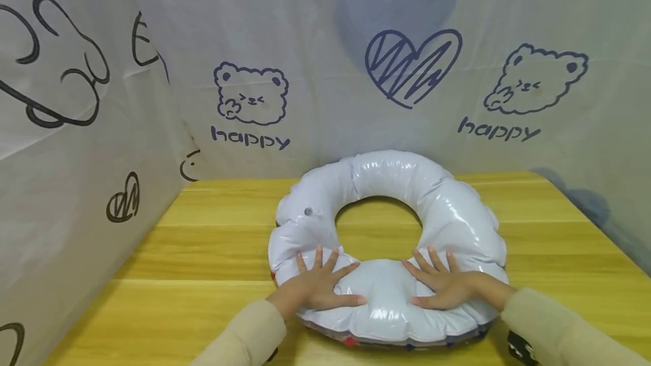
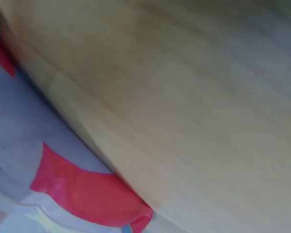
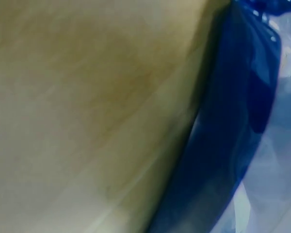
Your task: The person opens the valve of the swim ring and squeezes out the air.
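A white inflatable swim ring [image 1: 391, 171] lies flat on the wooden table, puffed up, with creases along its seams. My left hand [image 1: 320, 284] rests spread on its near left part, and my right hand [image 1: 445, 284] rests spread on its near right part. Both sets of fingers are straight and point away from me. A small round valve [image 1: 308, 212] shows on the ring's upper left. The underside carries coloured print: a red patch [image 2: 82, 189] in the left wrist view and a dark blue band [image 3: 223, 131] in the right wrist view.
The yellow wood-grain table [image 1: 213, 247] extends around the ring and shows through its hole. A pale cloth [image 1: 315, 33] with drawn bears, hearts and "happy" lettering hangs behind the table's back edge and along the left side.
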{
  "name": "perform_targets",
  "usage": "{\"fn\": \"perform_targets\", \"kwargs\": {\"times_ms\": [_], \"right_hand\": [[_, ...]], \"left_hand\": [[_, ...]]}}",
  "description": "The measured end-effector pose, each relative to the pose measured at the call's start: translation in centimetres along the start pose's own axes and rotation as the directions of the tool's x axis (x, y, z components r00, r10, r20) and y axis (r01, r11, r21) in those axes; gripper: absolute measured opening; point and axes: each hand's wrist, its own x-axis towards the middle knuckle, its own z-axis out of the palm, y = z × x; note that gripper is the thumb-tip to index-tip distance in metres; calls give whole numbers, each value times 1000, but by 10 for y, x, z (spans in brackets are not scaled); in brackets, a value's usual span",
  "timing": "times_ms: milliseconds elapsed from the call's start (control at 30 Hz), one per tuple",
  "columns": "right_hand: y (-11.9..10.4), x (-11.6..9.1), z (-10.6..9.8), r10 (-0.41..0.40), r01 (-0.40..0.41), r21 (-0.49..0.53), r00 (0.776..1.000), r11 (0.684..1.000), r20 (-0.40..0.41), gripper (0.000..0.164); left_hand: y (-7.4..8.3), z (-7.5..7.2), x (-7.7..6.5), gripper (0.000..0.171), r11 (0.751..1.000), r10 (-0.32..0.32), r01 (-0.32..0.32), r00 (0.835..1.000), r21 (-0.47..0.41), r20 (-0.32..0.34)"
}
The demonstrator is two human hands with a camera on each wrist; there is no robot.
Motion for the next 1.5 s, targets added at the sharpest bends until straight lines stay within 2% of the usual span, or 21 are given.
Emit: {"fn": "perform_targets", "kwargs": {"times_ms": [167,333,500,600,667,767,900,1000,1100,1200,1367,1500], "right_hand": [[4,-1,3,-24,24,37,999,999,-25,81],[9,-6,12,-79,91,71,985,993,-155,83],[8,-7,21,-125,129,-7,944,992,-305,84],[6,-7,23,-137,119,-70,924,990,-358,86],[5,-7,24,-153,118,-111,908,987,-391,86],[5,-5,23,-188,108,-197,871,974,-454,89],[6,-2,16,-223,56,-313,820,948,-528,96],[6,-1,8,-222,6,-366,804,930,-552,101],[8,0,1,-206,-42,-399,804,916,-558,106],[10,2,-4,-191,-89,-423,796,902,-575,109],[17,7,-10,-170,-187,-466,764,865,-622,107],[21,12,-15,-146,-259,-471,733,843,-664,103]], "left_hand": [[-3,4,0,83,999,26,-28,999,-41,-25],[-3,15,0,80,1000,32,-31,997,2,-72],[-4,22,-6,81,997,13,-5,994,77,-107],[-2,24,-12,84,994,-10,23,993,106,-118],[1,24,-17,87,993,-30,44,992,108,-123],[7,22,-27,89,993,-67,78,990,90,-121],[14,19,-37,87,992,-120,124,984,26,-129],[18,16,-41,85,990,-144,143,979,-15,-144],[20,13,-43,84,988,-150,153,977,11,-153],[22,13,-47,83,986,-140,153,979,73,-150],[29,15,-54,83,982,-118,137,983,131,-140],[36,19,-56,84,985,-90,114,981,133,-173]]}}
